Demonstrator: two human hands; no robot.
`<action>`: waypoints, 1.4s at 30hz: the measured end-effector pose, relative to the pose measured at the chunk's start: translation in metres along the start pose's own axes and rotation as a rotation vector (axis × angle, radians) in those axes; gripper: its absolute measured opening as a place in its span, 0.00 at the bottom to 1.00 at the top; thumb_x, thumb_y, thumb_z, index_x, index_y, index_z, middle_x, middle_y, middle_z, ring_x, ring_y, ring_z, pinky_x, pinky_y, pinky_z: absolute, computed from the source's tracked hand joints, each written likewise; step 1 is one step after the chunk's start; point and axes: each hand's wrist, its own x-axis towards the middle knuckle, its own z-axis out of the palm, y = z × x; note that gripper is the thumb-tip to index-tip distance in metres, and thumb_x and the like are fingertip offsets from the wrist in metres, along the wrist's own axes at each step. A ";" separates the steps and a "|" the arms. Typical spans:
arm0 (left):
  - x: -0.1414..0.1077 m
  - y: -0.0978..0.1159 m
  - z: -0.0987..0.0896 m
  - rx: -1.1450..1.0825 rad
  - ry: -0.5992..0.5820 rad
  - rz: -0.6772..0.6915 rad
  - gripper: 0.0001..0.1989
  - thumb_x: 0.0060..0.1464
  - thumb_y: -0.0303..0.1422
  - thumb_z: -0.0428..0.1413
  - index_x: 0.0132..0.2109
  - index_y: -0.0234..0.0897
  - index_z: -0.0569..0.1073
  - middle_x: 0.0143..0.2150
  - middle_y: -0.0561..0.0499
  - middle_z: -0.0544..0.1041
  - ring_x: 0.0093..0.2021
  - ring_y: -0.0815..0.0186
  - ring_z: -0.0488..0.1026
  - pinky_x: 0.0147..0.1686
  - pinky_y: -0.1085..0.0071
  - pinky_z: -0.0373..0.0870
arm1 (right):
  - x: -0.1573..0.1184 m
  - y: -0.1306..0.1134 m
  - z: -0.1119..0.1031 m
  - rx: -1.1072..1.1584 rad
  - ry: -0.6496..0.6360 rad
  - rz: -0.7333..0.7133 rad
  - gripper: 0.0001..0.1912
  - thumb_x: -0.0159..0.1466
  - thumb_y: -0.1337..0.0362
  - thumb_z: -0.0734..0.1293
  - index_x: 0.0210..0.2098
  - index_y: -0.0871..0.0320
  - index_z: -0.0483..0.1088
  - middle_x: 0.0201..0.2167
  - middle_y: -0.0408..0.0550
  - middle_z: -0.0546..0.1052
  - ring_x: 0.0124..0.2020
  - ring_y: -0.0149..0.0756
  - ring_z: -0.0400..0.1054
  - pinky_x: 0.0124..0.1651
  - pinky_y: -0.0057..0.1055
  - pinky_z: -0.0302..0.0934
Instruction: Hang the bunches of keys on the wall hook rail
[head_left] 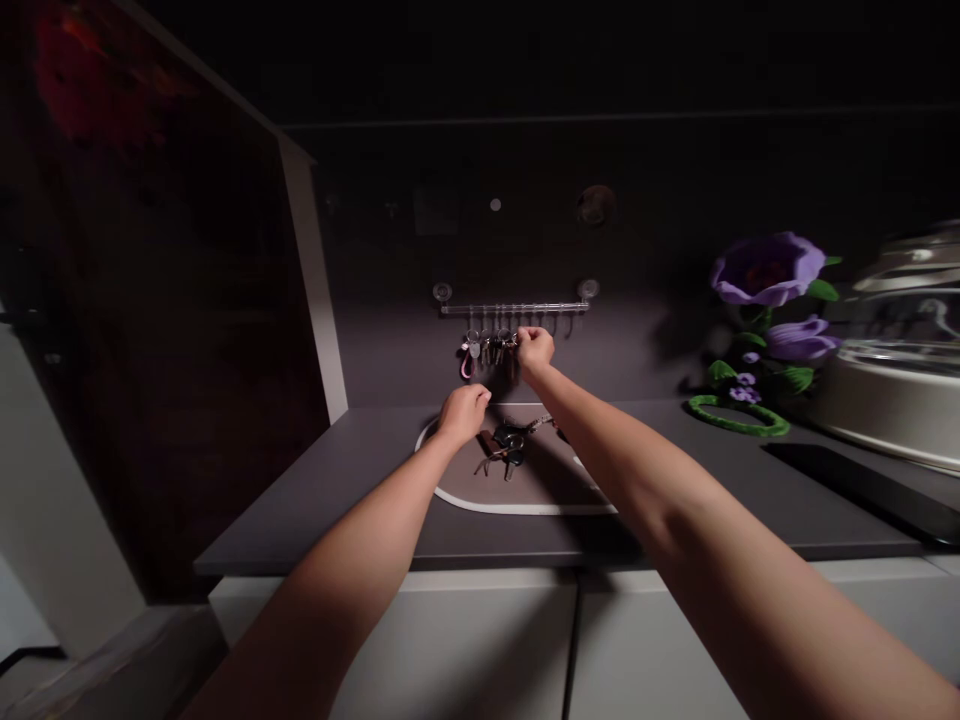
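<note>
A clear hook rail (514,308) is fixed to the dark back wall, with several sets of keys (487,351) hanging from its hooks. One set has a pink loop (467,366). My right hand (535,350) is raised to the right end of these keys, its fingers pinched on a key ring. Lower and to the left, my left hand (463,412) is closed above the tray; what its fingers hold, if anything, is hidden. Beneath my hands, more keys with black heads (511,443) lie on a white-rimmed tray (517,509), partly covered by my right forearm.
Purple flowers (772,272) with a green ring base stand to the right on the dark counter (337,500). Beyond them is a large pale appliance with a clear lid (900,390). A flat black object (855,485) lies in front. A side panel (311,280) rises at left.
</note>
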 end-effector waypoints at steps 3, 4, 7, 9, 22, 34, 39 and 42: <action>0.000 0.000 -0.001 -0.007 -0.002 -0.001 0.12 0.54 0.31 0.47 0.35 0.34 0.75 0.34 0.45 0.77 0.34 0.65 0.70 0.36 0.72 0.61 | 0.000 0.005 -0.001 -0.017 0.004 -0.001 0.07 0.53 0.63 0.62 0.28 0.61 0.68 0.25 0.47 0.72 0.24 0.31 0.63 0.27 0.29 0.62; 0.000 0.000 -0.001 -0.013 -0.004 -0.001 0.12 0.54 0.30 0.47 0.35 0.34 0.75 0.34 0.45 0.77 0.34 0.65 0.70 0.36 0.72 0.61 | -0.001 0.006 -0.001 -0.032 0.000 -0.001 0.07 0.53 0.63 0.62 0.28 0.61 0.68 0.26 0.47 0.72 0.24 0.31 0.63 0.28 0.29 0.62; 0.000 0.000 -0.002 -0.032 -0.013 -0.001 0.11 0.53 0.30 0.48 0.34 0.34 0.75 0.33 0.46 0.76 0.34 0.65 0.69 0.36 0.72 0.61 | -0.001 0.009 -0.003 -0.069 -0.033 -0.004 0.08 0.54 0.63 0.61 0.29 0.61 0.68 0.27 0.47 0.72 0.25 0.31 0.64 0.29 0.29 0.62; 0.000 0.000 -0.002 -0.043 -0.021 0.001 0.11 0.53 0.29 0.48 0.34 0.34 0.75 0.33 0.46 0.76 0.33 0.66 0.69 0.36 0.73 0.61 | -0.001 0.011 -0.005 -0.100 -0.044 -0.023 0.09 0.54 0.62 0.61 0.29 0.61 0.68 0.27 0.47 0.72 0.26 0.31 0.64 0.32 0.29 0.61; -0.001 0.002 -0.001 -0.120 -0.090 0.041 0.10 0.52 0.29 0.49 0.33 0.35 0.76 0.30 0.49 0.76 0.29 0.68 0.69 0.33 0.74 0.62 | 0.008 0.018 -0.010 -0.156 -0.084 -0.066 0.05 0.50 0.65 0.62 0.27 0.59 0.67 0.26 0.44 0.72 0.29 0.30 0.63 0.40 0.30 0.58; -0.002 0.003 0.000 -0.144 -0.127 0.064 0.09 0.50 0.28 0.51 0.34 0.35 0.76 0.32 0.49 0.77 0.32 0.65 0.71 0.33 0.73 0.62 | 0.021 0.023 -0.018 -0.165 -0.285 -0.132 0.08 0.50 0.65 0.64 0.30 0.62 0.68 0.25 0.43 0.72 0.29 0.28 0.63 0.40 0.30 0.60; -0.002 0.003 0.000 -0.136 -0.137 0.066 0.09 0.50 0.29 0.51 0.35 0.35 0.76 0.33 0.49 0.77 0.32 0.66 0.71 0.33 0.74 0.62 | 0.021 0.019 -0.023 -0.201 -0.333 -0.096 0.10 0.52 0.69 0.64 0.34 0.63 0.69 0.32 0.47 0.74 0.33 0.28 0.66 0.43 0.29 0.61; -0.003 0.003 0.000 -0.138 -0.146 0.060 0.09 0.51 0.29 0.51 0.35 0.35 0.76 0.33 0.50 0.78 0.32 0.67 0.71 0.34 0.74 0.63 | 0.018 0.014 -0.026 -0.233 -0.361 -0.060 0.12 0.53 0.71 0.63 0.38 0.63 0.69 0.38 0.50 0.74 0.37 0.29 0.67 0.44 0.29 0.61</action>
